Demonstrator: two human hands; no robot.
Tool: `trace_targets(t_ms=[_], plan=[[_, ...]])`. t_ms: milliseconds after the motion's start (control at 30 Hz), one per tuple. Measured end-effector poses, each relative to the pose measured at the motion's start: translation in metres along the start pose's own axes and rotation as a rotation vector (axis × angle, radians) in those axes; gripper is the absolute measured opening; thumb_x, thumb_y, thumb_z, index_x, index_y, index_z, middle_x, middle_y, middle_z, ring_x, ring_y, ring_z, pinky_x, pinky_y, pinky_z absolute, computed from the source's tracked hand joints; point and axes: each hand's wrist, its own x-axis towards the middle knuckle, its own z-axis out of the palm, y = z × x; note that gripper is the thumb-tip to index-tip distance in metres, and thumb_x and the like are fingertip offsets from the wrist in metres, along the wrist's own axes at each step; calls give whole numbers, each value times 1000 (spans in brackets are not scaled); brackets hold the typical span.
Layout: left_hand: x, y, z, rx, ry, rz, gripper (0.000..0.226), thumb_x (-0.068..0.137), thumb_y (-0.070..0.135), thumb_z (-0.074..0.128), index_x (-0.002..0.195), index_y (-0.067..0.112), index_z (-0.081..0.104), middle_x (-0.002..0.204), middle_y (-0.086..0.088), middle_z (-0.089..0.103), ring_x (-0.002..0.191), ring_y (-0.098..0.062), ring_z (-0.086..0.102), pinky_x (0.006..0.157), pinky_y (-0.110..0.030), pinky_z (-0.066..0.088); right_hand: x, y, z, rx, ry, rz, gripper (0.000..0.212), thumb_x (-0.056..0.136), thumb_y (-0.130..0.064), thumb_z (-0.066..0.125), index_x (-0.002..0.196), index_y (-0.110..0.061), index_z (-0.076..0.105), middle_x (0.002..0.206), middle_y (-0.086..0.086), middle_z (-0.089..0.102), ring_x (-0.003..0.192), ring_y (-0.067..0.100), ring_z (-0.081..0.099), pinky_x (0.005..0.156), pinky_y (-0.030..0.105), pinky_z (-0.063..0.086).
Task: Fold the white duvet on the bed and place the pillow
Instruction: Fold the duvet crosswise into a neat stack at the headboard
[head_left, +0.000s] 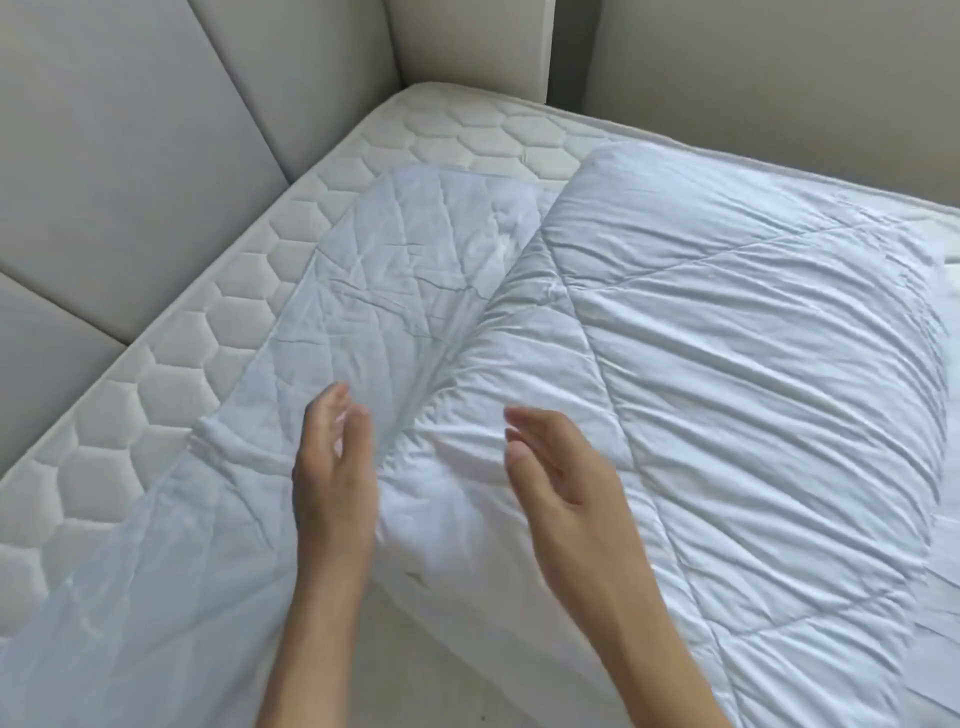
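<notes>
Overhead: both hands' fingers released above white duvet (675, 338); quilted mattress (171, 374), grey padded headboard (130, 156) behind.

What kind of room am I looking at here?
Most likely a bedroom: a quilted mattress sits against a padded headboard, with a white duvet spread across it.

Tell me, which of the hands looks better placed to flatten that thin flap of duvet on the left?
Probably the left hand: it hovers open right at the thin flap of the duvet. The right hand, also open, is over the thick folded part.
</notes>
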Motion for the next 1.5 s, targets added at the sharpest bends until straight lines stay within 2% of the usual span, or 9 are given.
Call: trace_targets(t_ms=[67, 167, 300, 500, 633, 1033, 1200, 1367, 1500], plan=[[-1, 28, 30, 264, -220, 291, 51, 95, 47, 45, 139, 25, 56, 142, 10, 55, 134, -7, 47, 111, -25, 35, -9, 9, -43, -2, 239, -43, 28, 95, -25, 53, 120, -28, 65, 118, -17, 72, 115, 0, 65, 96, 16, 48], [-16, 61, 93, 588, -463, 690, 57, 95, 52, 42, 146, 29, 52, 158, -1, 46, 149, -29, 36, 119, -54, 28, -21, 38, -99, -306, 495, -67, 38, 95, -24, 54, 132, -32, 59, 121, -11, 71, 108, 21, 68, 96, 17, 46], [-12, 23, 131, 843, -570, 829, 62, 93, 64, 41, 153, 44, 40, 166, 7, 32, 156, -35, 22, 116, -73, 14, -27, 86, -116, -833, 457, 75, 65, 90, -45, 43, 153, -31, 39, 165, 6, 34, 150, 34, 33, 114, 66, 30], [-4, -48, 145, 1006, -572, 786, 68, 97, 66, 31, 160, 47, 13, 171, 6, 16, 158, -35, 8, 116, -76, 8, -27, 130, -89, -1191, 374, 120, 64, 91, -49, 47, 153, -31, 46, 165, 7, 34, 152, 38, 30, 116, 71, 21], [2, -63, 164, 1008, -577, 751, 67, 97, 63, 32, 159, 44, 18, 171, 3, 20, 157, -36, 12, 114, -77, 8, -17, 142, -79, -1250, 408, 109, 67, 91, -47, 49, 155, -32, 40, 167, 8, 29, 154, 39, 25, 118, 70, 16], [-13, -67, 137, 1023, -606, 826, 72, 93, 77, 22, 159, 50, 11, 172, 8, 11, 158, -34, 8, 117, -73, 7, -19, 182, -79, -1214, 446, 150, 61, 97, -49, 37, 158, -37, 33, 169, 8, 25, 155, 39, 20, 117, 73, 10], [-22, -73, 89, 1095, -685, 823, 76, 87, 85, 3, 157, 56, 0, 173, 11, 2, 159, -34, -1, 114, -76, 5, -72, 186, -76, -1155, 410, 273, 68, 96, -66, 25, 159, -49, 9, 172, 0, 10, 158, 36, 6, 118, 73, 6], [-22, -86, 104, 1139, -698, 776, 74, 88, 83, 3, 156, 55, -11, 172, 10, -10, 157, -33, -14, 114, -77, 0, -61, 206, -72, -1198, 491, 223, 66, 96, -63, 35, 158, -41, 28, 171, 6, 18, 156, 40, 15, 116, 75, 8], [-23, -96, 115, 1151, -654, 799, 74, 91, 80, 7, 158, 52, -4, 173, 6, -1, 158, -35, -5, 113, -77, 4, -56, 223, -70, -1216, 544, 180, 65, 97, -60, 38, 158, -38, 32, 170, 9, 20, 155, 41, 18, 114, 76, 13]])
